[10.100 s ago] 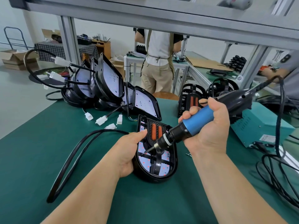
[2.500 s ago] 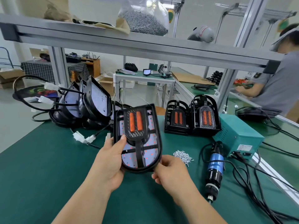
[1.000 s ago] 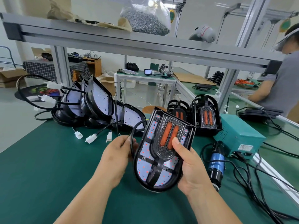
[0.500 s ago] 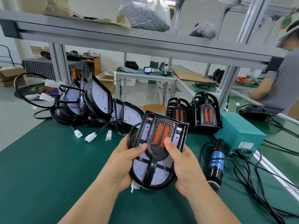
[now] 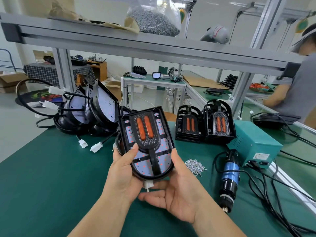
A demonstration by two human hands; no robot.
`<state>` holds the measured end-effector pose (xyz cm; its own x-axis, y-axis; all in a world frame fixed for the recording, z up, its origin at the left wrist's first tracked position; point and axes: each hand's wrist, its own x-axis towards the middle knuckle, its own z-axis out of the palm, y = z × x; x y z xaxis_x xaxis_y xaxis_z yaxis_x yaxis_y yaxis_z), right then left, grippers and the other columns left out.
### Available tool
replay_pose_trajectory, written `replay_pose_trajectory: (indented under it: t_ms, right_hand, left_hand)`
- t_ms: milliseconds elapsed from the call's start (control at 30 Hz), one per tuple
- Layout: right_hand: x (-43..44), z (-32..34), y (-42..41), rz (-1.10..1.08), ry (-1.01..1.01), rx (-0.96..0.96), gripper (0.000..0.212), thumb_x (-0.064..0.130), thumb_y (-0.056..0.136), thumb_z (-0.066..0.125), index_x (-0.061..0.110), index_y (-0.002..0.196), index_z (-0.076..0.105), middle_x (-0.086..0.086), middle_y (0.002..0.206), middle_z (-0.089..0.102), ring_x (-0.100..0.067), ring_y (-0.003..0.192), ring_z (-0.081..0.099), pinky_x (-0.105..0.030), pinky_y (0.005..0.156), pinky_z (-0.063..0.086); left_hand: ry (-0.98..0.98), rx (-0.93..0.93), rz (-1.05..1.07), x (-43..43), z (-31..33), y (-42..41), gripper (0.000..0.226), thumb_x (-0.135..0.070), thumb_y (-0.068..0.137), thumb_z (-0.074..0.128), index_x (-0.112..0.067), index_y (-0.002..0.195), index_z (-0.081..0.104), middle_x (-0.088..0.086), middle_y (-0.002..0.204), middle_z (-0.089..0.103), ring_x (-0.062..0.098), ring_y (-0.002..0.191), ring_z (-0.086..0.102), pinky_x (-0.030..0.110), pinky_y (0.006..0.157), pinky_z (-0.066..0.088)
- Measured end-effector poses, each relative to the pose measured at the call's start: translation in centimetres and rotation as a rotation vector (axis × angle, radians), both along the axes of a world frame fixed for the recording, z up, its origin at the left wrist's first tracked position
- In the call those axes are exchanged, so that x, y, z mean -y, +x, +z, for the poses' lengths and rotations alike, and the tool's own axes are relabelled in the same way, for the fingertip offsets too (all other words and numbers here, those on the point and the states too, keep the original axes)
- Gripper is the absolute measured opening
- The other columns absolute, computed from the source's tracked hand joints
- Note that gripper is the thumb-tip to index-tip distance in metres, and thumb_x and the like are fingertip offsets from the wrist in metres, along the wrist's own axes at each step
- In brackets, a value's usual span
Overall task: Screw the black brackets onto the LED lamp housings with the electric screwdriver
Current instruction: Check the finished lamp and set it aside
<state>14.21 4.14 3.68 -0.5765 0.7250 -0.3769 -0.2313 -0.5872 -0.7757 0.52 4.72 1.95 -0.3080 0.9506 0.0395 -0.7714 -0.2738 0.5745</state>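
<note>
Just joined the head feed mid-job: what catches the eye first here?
A lamp with two orange strips, held up mid-frame: the left hand grips its side, the right hand supports it from below. To the right on the green mat lie a pile of screws and the blue screwdriver, with two more lamps upright behind them.

No txt legible anywhere. Teal power box (image 5: pixel 253 144), right on bench: small white label (image 5: pixel 261 155) w/ red print on front face, above the sockets, too small and blurred to read. Round green/yellow tag (image 5: pixel 303 25) hanging top right: no chars can be made out. Grey-white object (image 5: pixel 216 33) on upper shelf has red markings, unclear if lettering or just lines.
</note>
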Motion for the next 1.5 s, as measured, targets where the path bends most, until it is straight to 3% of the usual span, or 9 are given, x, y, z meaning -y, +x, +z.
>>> replay_pose_trajectory:
  t_ms: [200, 367, 567, 767, 933, 1067, 1267, 1433, 1500]
  right_hand:
    - [-0.9, -0.5, 0.2, -0.331, 0.148, -0.118, 0.050, 0.036, 0.080, 0.064, 0.007, 0.121, 0.068, -0.012, 0.113, 0.074, -0.029, 0.106, 0.070, -0.044, 0.091, 0.057]
    - [-1.3, -0.7, 0.9, -0.508, 0.308, -0.073, 0.022, 0.009, 0.096, 0.056, 0.007, 0.115, 0.067, -0.012, 0.103, 0.076, -0.022, 0.083, 0.074, -0.030, 0.064, 0.060]
    - [-1.6, -0.9, 1.1, -0.633, 0.407, -0.033, 0.029, 0.010, 0.099, 0.055, 0.020, 0.125, 0.064, -0.003, 0.108, 0.076, -0.022, 0.097, 0.073, -0.039, 0.085, 0.057]
    - [-2.2, -1.6, 1.6, -0.723, 0.423, 0.154, 0.022, 0.020, 0.096, 0.064, 0.025, 0.118, 0.060, -0.002, 0.090, 0.075, -0.023, 0.086, 0.073, -0.048, 0.087, 0.058]
    - [-2.1, -0.9, 1.2, -0.555, 0.426, -0.134, 0.031, 0.014, 0.097, 0.053, 0.010, 0.125, 0.064, -0.010, 0.116, 0.073, -0.021, 0.106, 0.070, -0.032, 0.088, 0.057]
    - [-2.1, -1.0, 1.1, -0.404, 0.424, -0.233, 0.036, 0.015, 0.090, 0.053, 0.017, 0.121, 0.071, -0.007, 0.122, 0.071, -0.019, 0.111, 0.068, -0.027, 0.081, 0.058]
    - [-2.3, -1.0, 1.7, -0.388, 0.417, -0.227, 0.039, 0.017, 0.105, 0.034, 0.012, 0.134, 0.061, -0.011, 0.129, 0.067, -0.029, 0.122, 0.062, -0.041, 0.099, 0.053]
    - [-2.3, -1.3, 1.6, -0.435, 0.397, -0.197, 0.036, 0.013, 0.104, 0.039, 0.013, 0.126, 0.068, -0.011, 0.122, 0.070, -0.028, 0.116, 0.066, -0.035, 0.089, 0.058]
    - [-2.3, -1.5, 1.6, -0.449, 0.386, -0.179, 0.036, 0.012, 0.103, 0.040, 0.012, 0.124, 0.069, -0.010, 0.121, 0.071, -0.027, 0.115, 0.067, -0.034, 0.087, 0.057]
  left_hand:
    - [-0.117, -0.172, -0.112, 0.2, -0.1, -0.5, 0.051, -0.006, 0.078, 0.064, -0.017, 0.128, 0.056, 0.010, 0.115, 0.073, 0.029, 0.101, 0.072, 0.044, 0.077, 0.060]
    - [-0.180, -0.430, -0.246, 0.9, -0.1, 0.0, 0.040, -0.007, 0.092, 0.060, -0.016, 0.130, 0.054, 0.007, 0.115, 0.074, 0.025, 0.104, 0.071, 0.040, 0.086, 0.054]
    - [-0.114, -0.331, -0.301, 1.4, 0.4, 0.4, 0.046, -0.020, 0.083, 0.063, -0.010, 0.128, 0.061, 0.012, 0.121, 0.071, 0.027, 0.112, 0.068, 0.041, 0.090, 0.055]
    - [-0.225, -0.636, -0.286, 1.7, 0.2, -0.3, 0.028, -0.010, 0.100, 0.051, -0.023, 0.104, 0.076, 0.003, 0.106, 0.077, 0.014, 0.089, 0.074, 0.025, 0.066, 0.058]
    - [-0.217, -0.477, -0.128, 1.4, 0.8, -0.7, 0.036, -0.008, 0.099, 0.053, -0.029, 0.091, 0.080, 0.002, 0.100, 0.078, 0.012, 0.080, 0.075, 0.023, 0.059, 0.057]
    - [-0.210, -0.399, -0.042, 1.5, 1.1, -0.6, 0.031, -0.008, 0.099, 0.053, -0.025, 0.095, 0.079, 0.002, 0.103, 0.077, 0.011, 0.082, 0.074, 0.022, 0.060, 0.057]
    - [-0.224, -0.389, 0.011, 1.6, 0.5, 0.8, 0.024, -0.010, 0.097, 0.057, -0.023, 0.112, 0.071, 0.001, 0.103, 0.077, 0.010, 0.084, 0.073, 0.022, 0.064, 0.059]
    - [-0.262, -0.385, 0.096, 1.4, 0.0, 1.1, 0.020, -0.013, 0.097, 0.059, -0.029, 0.105, 0.069, -0.008, 0.098, 0.078, 0.004, 0.081, 0.073, 0.023, 0.067, 0.057]
    - [-0.292, -0.363, 0.111, 1.4, -0.1, 1.1, 0.027, -0.015, 0.096, 0.061, -0.031, 0.118, 0.062, -0.010, 0.098, 0.077, 0.003, 0.082, 0.073, 0.027, 0.072, 0.055]
